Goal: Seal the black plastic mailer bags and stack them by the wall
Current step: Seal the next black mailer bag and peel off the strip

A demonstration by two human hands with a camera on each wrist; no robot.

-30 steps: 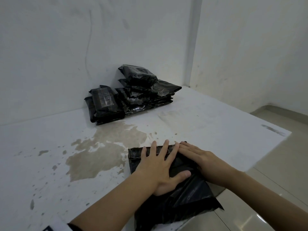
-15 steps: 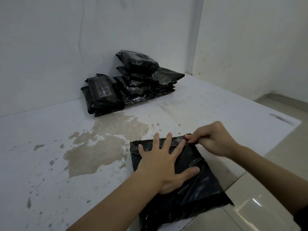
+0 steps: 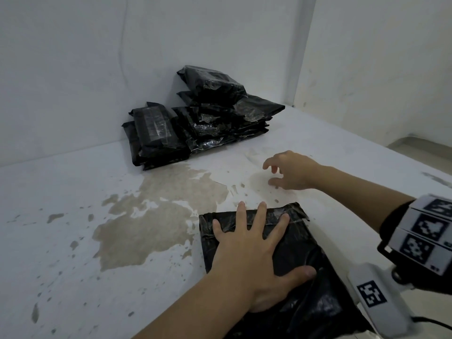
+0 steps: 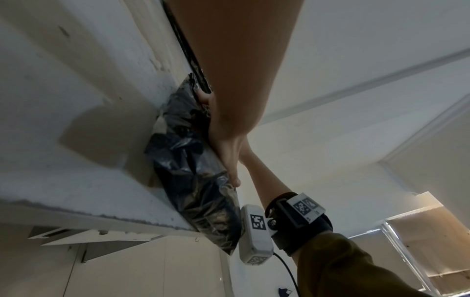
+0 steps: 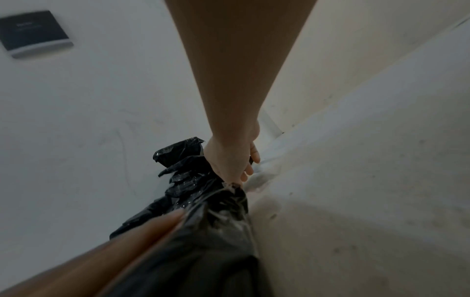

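Head view: the black mailer bag [image 3: 288,272] lies flat at the near right edge of the white desk [image 3: 73,253], its near end reaching that edge. The left hand [image 3: 254,263] presses down on it with fingers spread and straight, fingertips on the folded flap along the far edge. The right hand [image 3: 291,171] hovers beyond the bag over bare desk, fingers loosely curled, holding nothing; the two hands are apart. A stack of sealed bags [image 3: 203,116] sits against the back wall [image 3: 97,69], well apart from the working bag. A worn brown patch [image 3: 156,214] marks the open surface between them.

Left wrist view: the mailer bag [image 4: 195,180] overhangs the desk edge [image 4: 96,215]. The left hand [image 4: 226,144] lies flat on it, thumb extended. A marker-covered wrist unit [image 4: 295,217] is strapped on the other forearm.

Right wrist view: the right hand [image 5: 234,156] shows relaxed fingers clear of the plastic. The mailer bag [image 5: 203,231] fills the foreground; the stack [image 5: 180,158] shows behind the hand.
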